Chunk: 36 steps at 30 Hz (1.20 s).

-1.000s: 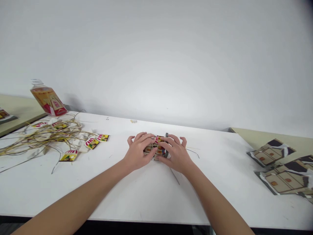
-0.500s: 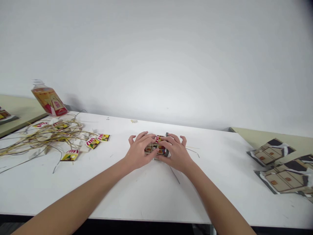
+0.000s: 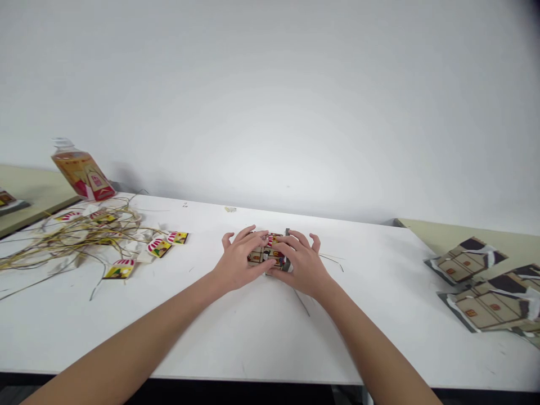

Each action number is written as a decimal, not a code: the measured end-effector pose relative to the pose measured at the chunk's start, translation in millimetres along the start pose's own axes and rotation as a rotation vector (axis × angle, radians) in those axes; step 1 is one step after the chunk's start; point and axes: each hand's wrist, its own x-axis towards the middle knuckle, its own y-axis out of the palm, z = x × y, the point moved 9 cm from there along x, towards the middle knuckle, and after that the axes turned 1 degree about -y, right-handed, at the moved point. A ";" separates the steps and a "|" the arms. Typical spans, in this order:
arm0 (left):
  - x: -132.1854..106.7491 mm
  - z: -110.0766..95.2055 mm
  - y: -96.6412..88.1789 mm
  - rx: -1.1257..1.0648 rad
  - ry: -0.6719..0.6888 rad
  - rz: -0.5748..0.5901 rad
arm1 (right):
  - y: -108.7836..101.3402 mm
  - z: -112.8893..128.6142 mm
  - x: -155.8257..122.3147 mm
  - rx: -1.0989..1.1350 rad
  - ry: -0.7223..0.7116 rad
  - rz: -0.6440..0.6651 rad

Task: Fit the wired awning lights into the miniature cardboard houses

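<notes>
Straight ahead of the person, a small printed house lies on a white counter, between its front and back edges, gripped from both sides. The left hand and right hand both touch it, neither nearer, thumbs along the front and curled fingers over the far part. With so much covered, its long axis cannot be told.

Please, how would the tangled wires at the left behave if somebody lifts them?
The wires look thin and curved, so probably flexible. They cross one another, so they may snag together. Striped pieces lying among them might get dragged.
</notes>
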 end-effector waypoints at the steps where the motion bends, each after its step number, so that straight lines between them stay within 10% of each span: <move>1: -0.2 0.8 -0.2 -0.002 -0.002 -0.001 | 0.0 -0.1 -0.7 -0.003 -0.004 -0.005; 10: -3.5 0.1 -6.1 0.080 0.103 -0.076 | 0.3 -17.1 -4.8 0.075 0.070 0.000; 21: -3.2 -0.5 -7.2 0.123 0.110 -0.046 | 38.1 -43.4 -8.4 0.686 0.270 0.138; 31: -12.6 -12.9 -16.1 0.088 -0.003 -0.143 | 34.3 -60.7 -15.8 0.841 0.440 -0.162; 36: -37.7 -12.8 -18.3 -0.146 -0.278 -0.239 | 11.0 -61.5 -22.5 0.668 0.428 -0.337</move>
